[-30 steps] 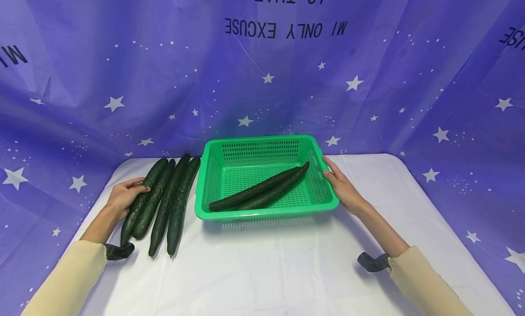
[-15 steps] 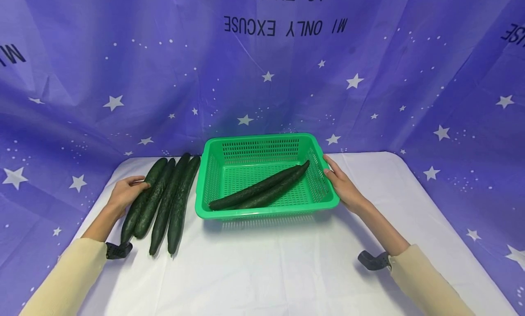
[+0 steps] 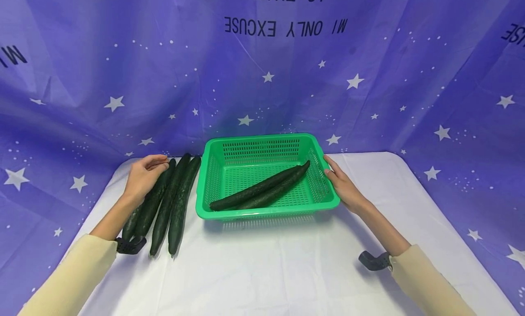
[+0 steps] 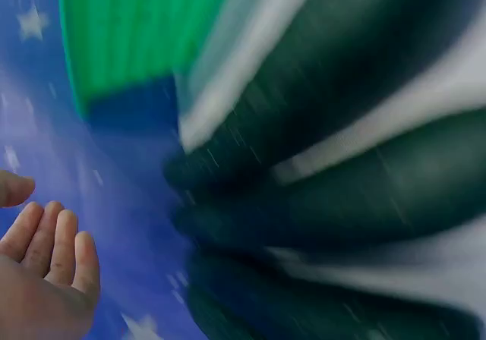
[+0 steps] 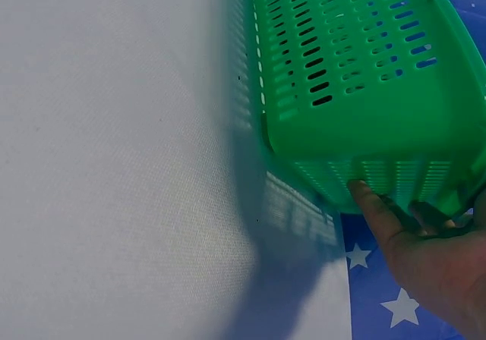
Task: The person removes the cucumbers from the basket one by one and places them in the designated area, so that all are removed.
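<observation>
Apparently picking: hovering by cucumbers (image 3: 166,206) at frame left with relaxed, empty left hand (image 3: 143,177); gripping central basket (image 3: 268,212) with right hand (image 3: 343,186); probably needing a pinch next.

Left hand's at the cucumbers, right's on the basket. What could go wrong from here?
The loose cucumbers lie close together, so the left hand might knock or roll a neighbour. The right hand holds the basket at one end only, so a pull could tilt it and shift the inner cucumbers.
</observation>
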Action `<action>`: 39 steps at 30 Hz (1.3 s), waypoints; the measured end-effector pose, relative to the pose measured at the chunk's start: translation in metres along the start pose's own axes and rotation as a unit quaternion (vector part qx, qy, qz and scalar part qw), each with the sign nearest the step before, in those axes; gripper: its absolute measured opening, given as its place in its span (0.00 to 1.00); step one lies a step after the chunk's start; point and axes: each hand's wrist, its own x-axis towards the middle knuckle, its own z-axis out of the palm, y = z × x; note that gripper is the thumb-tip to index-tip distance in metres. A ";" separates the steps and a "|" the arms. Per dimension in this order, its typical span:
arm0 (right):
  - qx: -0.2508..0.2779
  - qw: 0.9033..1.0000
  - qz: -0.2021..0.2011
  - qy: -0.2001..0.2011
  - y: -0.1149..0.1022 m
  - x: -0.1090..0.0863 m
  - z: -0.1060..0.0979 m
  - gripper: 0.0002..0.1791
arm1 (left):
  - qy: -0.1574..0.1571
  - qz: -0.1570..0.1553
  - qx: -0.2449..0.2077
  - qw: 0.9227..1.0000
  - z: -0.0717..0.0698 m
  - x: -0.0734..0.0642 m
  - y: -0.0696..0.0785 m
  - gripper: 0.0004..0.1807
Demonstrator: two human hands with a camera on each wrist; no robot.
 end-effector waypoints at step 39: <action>-0.003 1.000 0.000 0.004 0.001 0.000 0.001 0.34 | -0.294 0.007 0.016 0.956 0.182 -0.004 0.088 0.23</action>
